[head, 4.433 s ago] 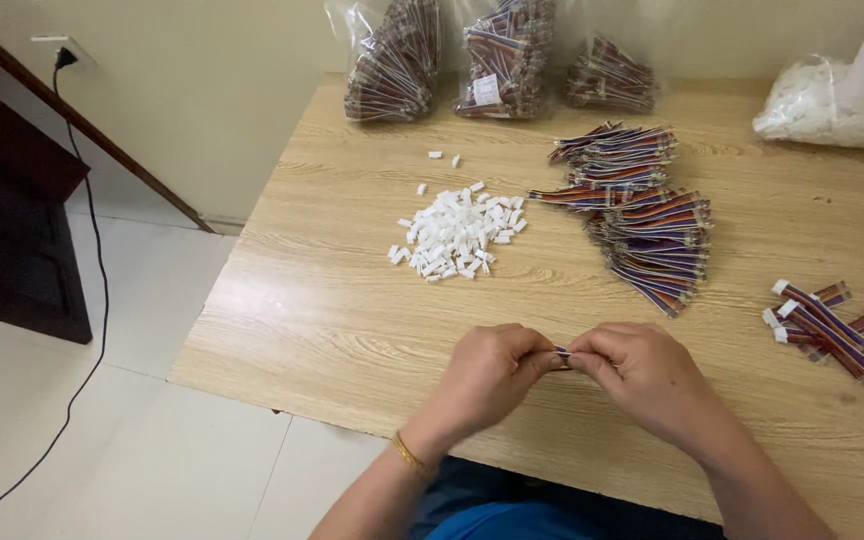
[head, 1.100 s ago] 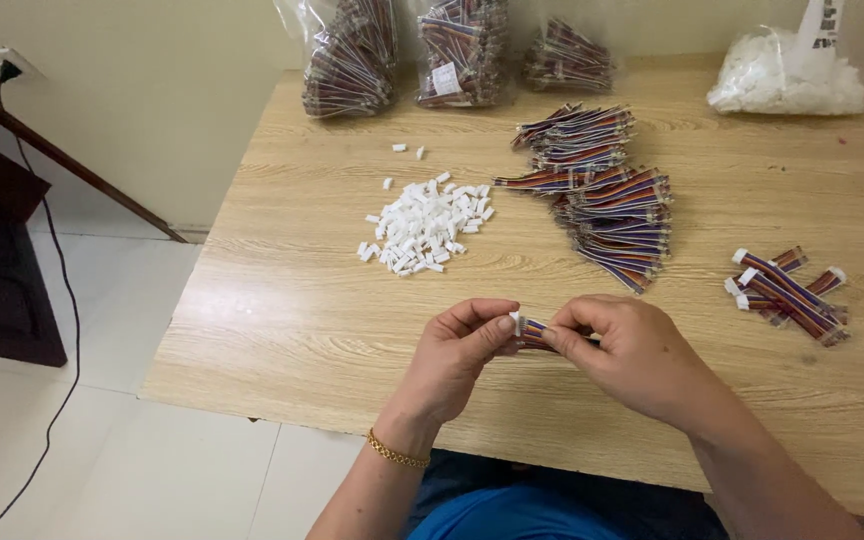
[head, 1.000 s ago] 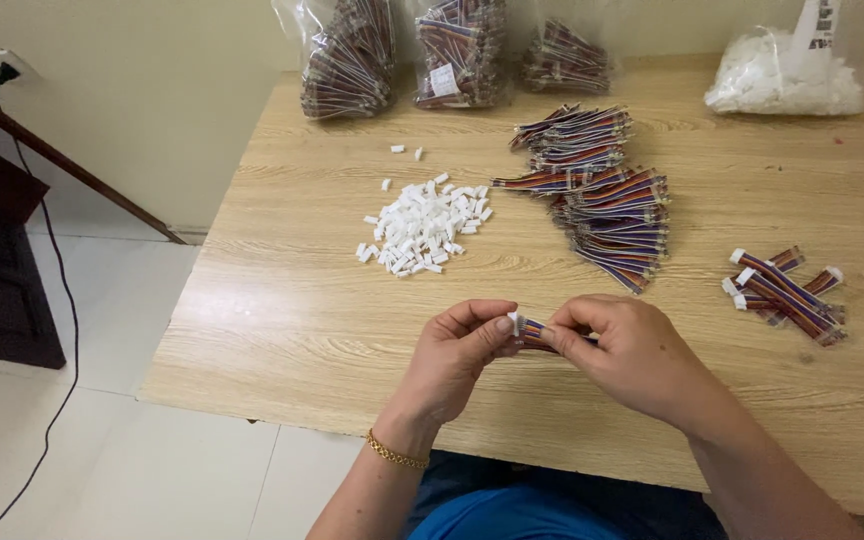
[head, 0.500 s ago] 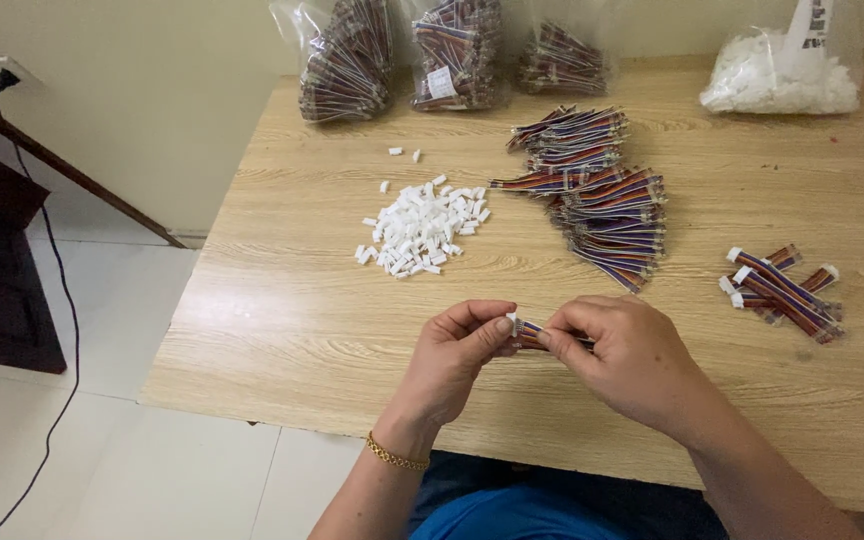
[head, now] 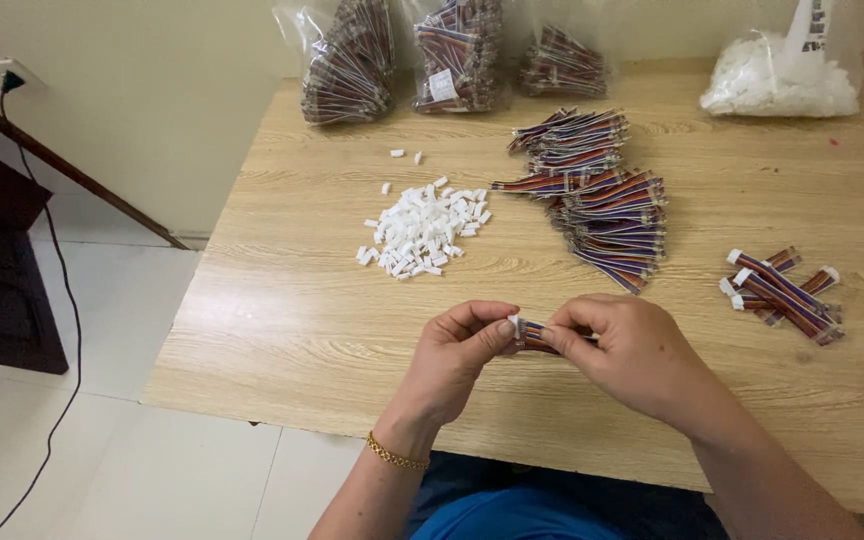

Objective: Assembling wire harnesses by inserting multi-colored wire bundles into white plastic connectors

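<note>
Left hand [head: 457,350] pinches a white connector [head: 514,325] onto the ribbon wire bundle [head: 542,338] gripped by right hand [head: 627,350], above the desk [head: 282,330] front edge; hold unchanged since half a second ago; seating apparently still underway.

It looks like a plain room used for small assembly piecework: a wooden table [head: 282,330] against a bare wall, clear bags of coloured wire bundles [head: 347,62] along its far edge, and a heap of white plastic connectors [head: 422,228] mid-table.
</note>
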